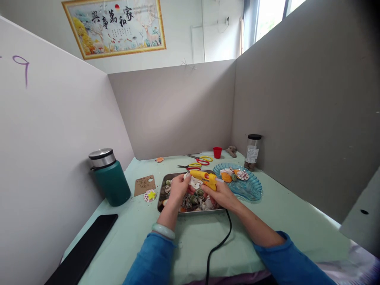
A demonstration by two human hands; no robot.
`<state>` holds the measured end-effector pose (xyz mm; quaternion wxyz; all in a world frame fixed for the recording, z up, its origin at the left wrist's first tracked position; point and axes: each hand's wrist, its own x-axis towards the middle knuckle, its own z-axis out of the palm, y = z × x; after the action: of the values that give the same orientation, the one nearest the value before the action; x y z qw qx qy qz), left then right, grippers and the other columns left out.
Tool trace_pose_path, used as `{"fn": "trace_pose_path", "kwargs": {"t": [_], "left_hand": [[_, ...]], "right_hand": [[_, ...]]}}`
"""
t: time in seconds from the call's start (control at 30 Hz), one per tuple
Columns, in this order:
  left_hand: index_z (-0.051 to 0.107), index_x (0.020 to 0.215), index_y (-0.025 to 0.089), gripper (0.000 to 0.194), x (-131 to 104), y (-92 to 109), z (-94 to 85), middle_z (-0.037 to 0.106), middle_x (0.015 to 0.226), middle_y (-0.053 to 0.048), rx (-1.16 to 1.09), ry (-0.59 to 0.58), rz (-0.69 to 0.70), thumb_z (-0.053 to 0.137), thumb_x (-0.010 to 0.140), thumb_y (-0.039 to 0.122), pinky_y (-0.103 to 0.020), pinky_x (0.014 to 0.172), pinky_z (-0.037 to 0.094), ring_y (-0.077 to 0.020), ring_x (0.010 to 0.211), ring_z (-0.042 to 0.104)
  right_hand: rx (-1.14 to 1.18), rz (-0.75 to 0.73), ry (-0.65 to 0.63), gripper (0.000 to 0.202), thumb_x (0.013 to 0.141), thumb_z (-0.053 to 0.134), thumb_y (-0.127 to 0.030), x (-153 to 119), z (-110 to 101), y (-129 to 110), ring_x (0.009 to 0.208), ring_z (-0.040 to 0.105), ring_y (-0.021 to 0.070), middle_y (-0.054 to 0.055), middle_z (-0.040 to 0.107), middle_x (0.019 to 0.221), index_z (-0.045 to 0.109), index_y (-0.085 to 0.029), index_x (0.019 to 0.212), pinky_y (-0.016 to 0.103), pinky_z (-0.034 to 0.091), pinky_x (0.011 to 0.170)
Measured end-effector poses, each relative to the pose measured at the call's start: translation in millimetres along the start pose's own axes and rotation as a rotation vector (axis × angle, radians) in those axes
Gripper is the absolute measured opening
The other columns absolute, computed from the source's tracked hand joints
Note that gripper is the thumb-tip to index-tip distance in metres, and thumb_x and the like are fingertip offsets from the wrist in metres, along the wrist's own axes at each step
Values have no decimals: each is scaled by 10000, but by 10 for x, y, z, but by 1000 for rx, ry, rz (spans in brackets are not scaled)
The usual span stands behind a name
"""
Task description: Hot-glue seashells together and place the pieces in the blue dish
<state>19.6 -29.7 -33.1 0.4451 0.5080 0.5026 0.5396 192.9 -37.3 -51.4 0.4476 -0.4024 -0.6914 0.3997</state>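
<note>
My right hand (pixel 221 194) is wrapped round a yellow hot glue gun (pixel 209 179), a glue stick poking from its back end. The gun's nozzle points left, at my left hand (pixel 180 187). Those fingers are closed on a whitish piece (pixel 195 182) that looks like a shell; fingers and gun partly cover it. Both hands are above a metal tray (pixel 162 194) filled with shells and greenish-grey bits. From below the gun a black cord (pixel 218 246) runs down toward the table's front edge.
Behind the tray lie two scissors (pixel 204 159) and a red cup (pixel 217 152). A blue scalloped plate (pixel 251 190) with shells and a lidded jar (pixel 252 152) stand at right. Leftward are brown cardboard (pixel 145 185), a starred shell piece (pixel 150 195), a green bottle (pixel 111 178) and a black slab (pixel 89 241).
</note>
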Motion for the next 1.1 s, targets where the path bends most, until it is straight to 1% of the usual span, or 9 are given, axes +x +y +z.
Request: {"fn": "trace_pose_path", "kwargs": {"t": [0.1,0.17,0.27,0.37,0.47,0.7,0.93,1.1], "left_hand": [[597,826,136,257,-5,2,3,563,452,18,-27,-4,-3,624,752,381,-224,432,459,-128,388,549],[597,824,135,260,-7,5,4,558,447,20,-35,-2,-8,625,749,383,-221,426,455,-125,383,546],[595,814,136,225,-12,19,10,559,447,19,-36,-17,-1,601,764,354,-222,429,463,-124,387,546],[594,819,130,201,-21,33,17,558,439,18,-22,-30,17,586,771,325,-222,422,462,-124,381,538],[596,815,130,211,-26,36,19,563,448,18,-28,-18,19,593,770,336,-227,428,467,-128,387,544],[586,793,141,211,-30,34,20,556,443,22,-15,-9,29,597,769,351,-228,430,467,-126,385,541],[579,788,146,245,-37,43,21,563,445,23,-6,-22,57,601,753,387,-242,429,471,-138,388,544],[579,789,149,216,-28,25,24,567,440,23,-6,-21,66,592,753,361,-248,436,477,-141,386,544]], "right_hand": [[-1,-9,16,357,805,593,-523,-2,-9,-8,356,466,111,-6,570,477,638,-179,718,225,356,346],[-4,-1,5,366,808,589,-522,-5,-11,-23,357,461,113,-10,549,456,632,-178,693,227,357,349],[-9,27,-17,355,795,600,-520,-11,-7,-52,361,461,110,3,593,519,637,-174,727,231,363,341],[-8,31,8,358,804,591,-512,-15,-5,-76,363,455,102,3,591,519,628,-168,713,225,360,355],[-5,28,-10,363,800,597,-518,-18,-6,-79,370,461,105,-2,584,506,622,-171,696,224,367,361],[-37,17,2,350,813,584,-515,-11,-3,-46,384,479,112,7,611,548,643,-171,790,227,382,365],[-109,-4,-12,384,823,555,-524,-12,1,-51,400,488,110,7,605,545,625,-160,725,219,389,387],[-112,21,-17,383,817,558,-523,-19,-2,-78,402,482,110,-2,578,525,608,-161,701,217,382,383]]}}
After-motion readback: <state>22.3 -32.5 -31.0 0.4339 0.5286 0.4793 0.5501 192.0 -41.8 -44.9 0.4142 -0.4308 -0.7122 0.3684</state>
